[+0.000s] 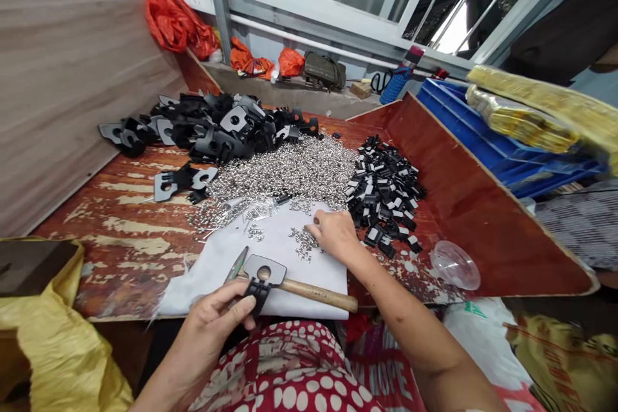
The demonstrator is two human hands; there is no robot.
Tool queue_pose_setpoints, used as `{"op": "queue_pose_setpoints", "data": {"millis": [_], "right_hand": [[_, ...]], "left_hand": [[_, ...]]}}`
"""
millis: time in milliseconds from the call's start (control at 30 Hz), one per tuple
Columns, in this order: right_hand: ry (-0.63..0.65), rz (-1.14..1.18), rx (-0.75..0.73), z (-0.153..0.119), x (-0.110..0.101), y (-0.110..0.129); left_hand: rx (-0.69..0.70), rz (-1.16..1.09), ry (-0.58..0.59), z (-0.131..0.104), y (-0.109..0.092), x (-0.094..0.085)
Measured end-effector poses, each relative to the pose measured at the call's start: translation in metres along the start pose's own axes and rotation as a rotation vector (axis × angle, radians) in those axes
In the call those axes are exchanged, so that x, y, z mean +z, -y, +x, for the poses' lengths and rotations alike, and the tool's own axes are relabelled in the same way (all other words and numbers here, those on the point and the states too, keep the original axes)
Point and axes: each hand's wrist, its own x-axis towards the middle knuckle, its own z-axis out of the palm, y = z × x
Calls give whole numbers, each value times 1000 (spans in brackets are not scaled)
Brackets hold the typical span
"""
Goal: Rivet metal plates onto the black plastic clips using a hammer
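Note:
My left hand [219,312] grips a black plastic clip with a grey plate [265,269] that has a round hole, held upright near the front edge. Behind it a hammer [313,294] with a wooden handle lies on a white cloth [212,283]. My right hand [337,232] is over the cloth, its fingertips drawn together beside a small scatter of shiny metal pins [304,244]. Whether a pin is between those fingertips is too small to make out. Just beyond is a large heap of metal rivet-like pieces [290,167].
Black and grey clips [217,122] are piled at the back left. Small black parts [386,193] form a heap on the right, near a clear plastic cup [454,265]. Wooden boards [483,206] wall the table's sides. A blue crate [502,148] stands beyond the right board.

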Motion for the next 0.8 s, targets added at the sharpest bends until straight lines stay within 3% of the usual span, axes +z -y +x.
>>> {"op": "queue_pose_setpoints", "data": {"millis": [100, 200, 333, 433, 533, 600, 800], "right_hand": [[17, 27, -36, 10, 2, 2], [-32, 110, -91, 0, -2, 10], [-50, 649, -311, -37, 3, 36], [-111, 864, -392, -59, 10, 57], [-214, 738, -427, -68, 12, 68], [-226, 612, -514, -71, 12, 71], [-276, 321, -649, -81, 21, 79]], "left_hand": [[-44, -41, 12, 0, 0, 4], [-97, -128, 34, 1, -5, 10], [-124, -221, 71, 6, -12, 21], [91, -11, -13, 11, -15, 23], [475, 455, -181, 14, -16, 18], [647, 670, -211, 15, -16, 12], [765, 836, -206, 5, -15, 6]]}}
